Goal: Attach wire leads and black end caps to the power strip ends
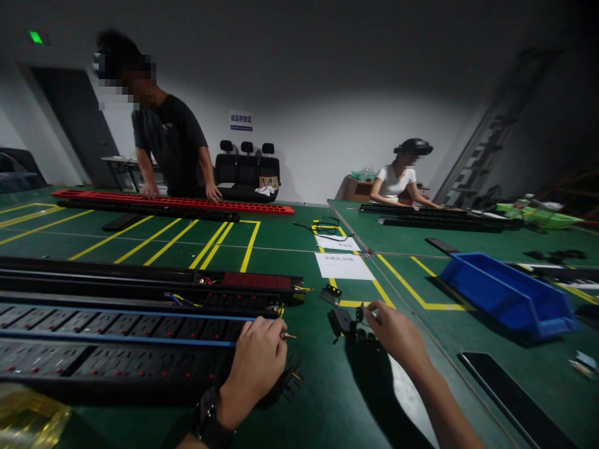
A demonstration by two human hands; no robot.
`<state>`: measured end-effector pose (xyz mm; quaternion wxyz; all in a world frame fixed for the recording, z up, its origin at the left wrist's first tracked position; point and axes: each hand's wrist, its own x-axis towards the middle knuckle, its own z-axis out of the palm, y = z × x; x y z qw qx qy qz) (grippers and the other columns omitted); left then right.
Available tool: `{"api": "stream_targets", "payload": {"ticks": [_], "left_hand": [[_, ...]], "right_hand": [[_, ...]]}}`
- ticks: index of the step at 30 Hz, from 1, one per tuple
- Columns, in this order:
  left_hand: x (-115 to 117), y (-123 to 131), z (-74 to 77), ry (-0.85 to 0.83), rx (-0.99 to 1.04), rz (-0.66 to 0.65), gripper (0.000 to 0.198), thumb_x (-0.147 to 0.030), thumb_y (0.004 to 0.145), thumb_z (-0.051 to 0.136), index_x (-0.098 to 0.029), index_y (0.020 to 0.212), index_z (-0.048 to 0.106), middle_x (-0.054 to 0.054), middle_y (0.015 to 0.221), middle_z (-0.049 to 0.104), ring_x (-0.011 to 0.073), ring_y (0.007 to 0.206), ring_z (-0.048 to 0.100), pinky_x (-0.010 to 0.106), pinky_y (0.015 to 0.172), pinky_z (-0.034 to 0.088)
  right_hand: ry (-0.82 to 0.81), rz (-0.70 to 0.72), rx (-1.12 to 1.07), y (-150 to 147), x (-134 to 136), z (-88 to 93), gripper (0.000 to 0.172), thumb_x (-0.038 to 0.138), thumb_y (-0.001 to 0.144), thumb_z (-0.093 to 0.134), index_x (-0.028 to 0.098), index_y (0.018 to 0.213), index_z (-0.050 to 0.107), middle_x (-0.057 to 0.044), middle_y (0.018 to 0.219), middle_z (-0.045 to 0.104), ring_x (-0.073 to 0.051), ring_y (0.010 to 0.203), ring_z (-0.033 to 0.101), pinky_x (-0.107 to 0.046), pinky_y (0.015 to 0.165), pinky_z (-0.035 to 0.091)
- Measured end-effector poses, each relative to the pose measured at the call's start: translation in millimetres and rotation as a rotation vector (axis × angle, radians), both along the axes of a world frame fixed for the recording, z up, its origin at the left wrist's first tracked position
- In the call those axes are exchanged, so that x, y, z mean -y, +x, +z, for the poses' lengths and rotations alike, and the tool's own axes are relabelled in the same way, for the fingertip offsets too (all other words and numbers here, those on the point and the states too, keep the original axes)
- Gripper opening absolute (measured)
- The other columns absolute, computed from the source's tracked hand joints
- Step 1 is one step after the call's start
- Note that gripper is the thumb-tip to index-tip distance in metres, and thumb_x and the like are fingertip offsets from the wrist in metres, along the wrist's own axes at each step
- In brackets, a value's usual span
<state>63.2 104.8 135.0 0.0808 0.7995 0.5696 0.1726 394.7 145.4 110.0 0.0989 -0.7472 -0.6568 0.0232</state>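
Observation:
My left hand (257,358), with a black watch (210,415) on the wrist, rests at the right end of a long black power strip with blue edges (121,324). Its fingers are closed, and a thin brass-coloured tip (291,337) sticks out past them. The rest of that piece is hidden. My right hand (397,337) pinches a small black part (360,313) just above the table. Close to it lie a black block-shaped piece (340,320) and a smaller black fitting (331,293). Below my left hand is a small black piece with metal prongs (292,378).
More black strips with loose wires (187,299) lie at the left. A blue bin (508,293) and a dark phone-like slab (510,399) are on the right. White paper sheets (344,266) lie ahead. Across the table, two people handle a red rail (187,202) and black strips (444,218).

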Motion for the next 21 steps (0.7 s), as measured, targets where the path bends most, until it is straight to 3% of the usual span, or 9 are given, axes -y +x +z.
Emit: {"api": "stream_targets", "payload": {"ticks": [3, 5, 11, 14, 17, 21], "left_hand": [[0, 0, 0.5, 0.0, -0.006, 0.003, 0.03, -0.001, 0.095, 0.052, -0.022, 0.103, 0.072, 0.004, 0.101, 0.076, 0.0278, 0.101, 0.066, 0.043, 0.091, 0.044], [0, 0, 0.5, 0.001, -0.01, 0.007, 0.03, -0.001, 0.095, 0.052, -0.022, 0.103, 0.072, 0.005, 0.101, 0.076, 0.0281, 0.102, 0.065, 0.043, 0.091, 0.044], [0, 0, 1.0, -0.001, -0.003, 0.002, 0.029, -0.001, 0.095, 0.053, -0.022, 0.102, 0.071, 0.004, 0.101, 0.076, 0.0274, 0.102, 0.065, 0.041, 0.092, 0.044], [0, 0, -0.3, 0.0, 0.007, 0.004, 0.028, -0.001, 0.095, 0.054, -0.022, 0.102, 0.071, 0.004, 0.101, 0.076, 0.0275, 0.102, 0.065, 0.041, 0.092, 0.044], [0, 0, -2.8, 0.014, 0.013, 0.004, 0.027, -0.002, 0.095, 0.054, -0.022, 0.101, 0.071, 0.004, 0.102, 0.076, 0.0279, 0.103, 0.065, 0.042, 0.092, 0.044], [0, -1, -4.7, 0.026, 0.014, 0.01, 0.028, -0.001, 0.094, 0.054, -0.022, 0.101, 0.071, 0.004, 0.1, 0.075, 0.0273, 0.102, 0.065, 0.041, 0.091, 0.043]], "right_hand": [[0.023, -0.039, 0.024, 1, -2, -2.1, 0.04, 0.021, 0.111, 0.037, 0.017, 0.132, 0.07, -0.016, 0.125, 0.078, -0.028, 0.109, 0.076, -0.035, 0.081, 0.048], [0.025, -0.045, 0.042, 1, -3, -6.0, 0.045, 0.016, 0.111, 0.034, 0.014, 0.136, 0.07, -0.018, 0.129, 0.075, -0.027, 0.113, 0.074, -0.035, 0.088, 0.049], [0.047, -0.047, 0.053, -6, -8, -16.2, 0.041, 0.039, 0.113, 0.045, 0.015, 0.125, 0.077, -0.017, 0.114, 0.079, -0.031, 0.108, 0.075, -0.036, 0.084, 0.051], [0.088, -0.015, 0.038, -6, -9, -20.4, 0.038, 0.034, 0.109, 0.048, 0.018, 0.104, 0.082, -0.017, 0.103, 0.079, -0.032, 0.095, 0.075, -0.037, 0.072, 0.049], [0.214, -0.016, -0.063, -2, -11, -23.8, 0.038, 0.031, 0.104, 0.048, 0.019, 0.094, 0.083, -0.018, 0.099, 0.078, -0.032, 0.088, 0.074, -0.039, 0.069, 0.048], [0.379, 0.028, -0.331, -7, -13, -21.5, 0.051, 0.055, 0.101, 0.048, 0.018, 0.097, 0.084, -0.011, 0.077, 0.071, -0.029, 0.074, 0.071, -0.037, 0.067, 0.05]]}}
